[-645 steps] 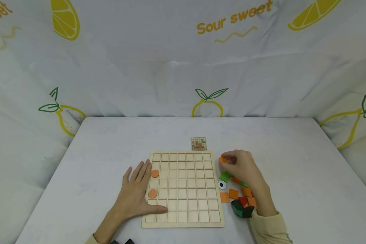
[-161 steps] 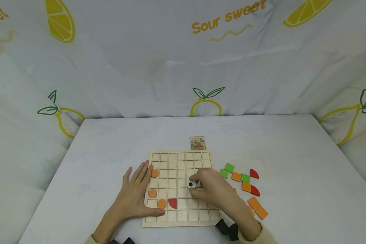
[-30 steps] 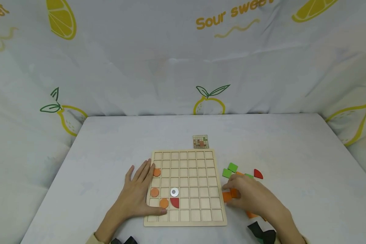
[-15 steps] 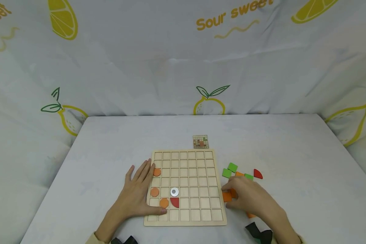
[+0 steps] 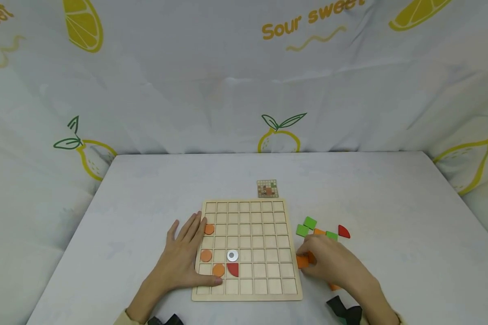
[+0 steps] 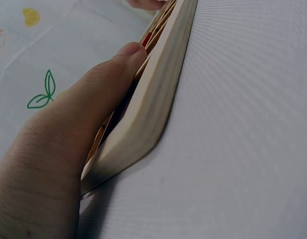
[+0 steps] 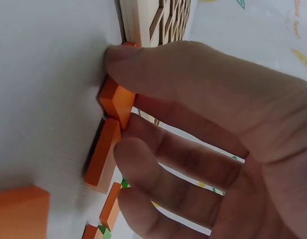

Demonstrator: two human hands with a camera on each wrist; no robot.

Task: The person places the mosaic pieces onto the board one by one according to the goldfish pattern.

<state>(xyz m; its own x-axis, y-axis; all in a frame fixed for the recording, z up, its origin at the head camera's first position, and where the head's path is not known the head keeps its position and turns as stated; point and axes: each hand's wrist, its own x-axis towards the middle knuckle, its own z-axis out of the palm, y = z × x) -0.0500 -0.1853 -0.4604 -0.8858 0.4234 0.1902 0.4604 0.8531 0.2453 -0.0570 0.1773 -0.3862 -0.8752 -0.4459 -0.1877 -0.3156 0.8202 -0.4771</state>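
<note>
My left hand [image 5: 180, 262] lies with fingers spread along the left edge of the wooden grid board [image 5: 264, 298], its thumb over the lower left cells. In the left wrist view the thumb [image 6: 108, 79] rests over the board's rim. On the board sit several orange discs [image 5: 218, 270], a red quarter-circle tile [image 5: 233, 270] and a white eye disc [image 5: 232, 255] directly above it. Right of the board, my right hand [image 5: 329, 259] pinches an orange square tile [image 5: 302, 262] close to the board's edge. More orange tiles [image 7: 104, 154] lie under its fingers in the right wrist view.
Green square tiles [image 5: 310, 222] and a red quarter-circle tile [image 5: 344, 231] lie beyond the right hand. A small pattern card [image 5: 267, 188] sits behind the board. Dark wrist straps show near both wrists. A lemon-print cloth [image 5: 187, 90] hangs behind the table.
Since the oldest frame, an orange disc, a red quarter-circle and the eye disc have come onto the board. The right hand has gone back to the loose tiles; lately it barely moves.
</note>
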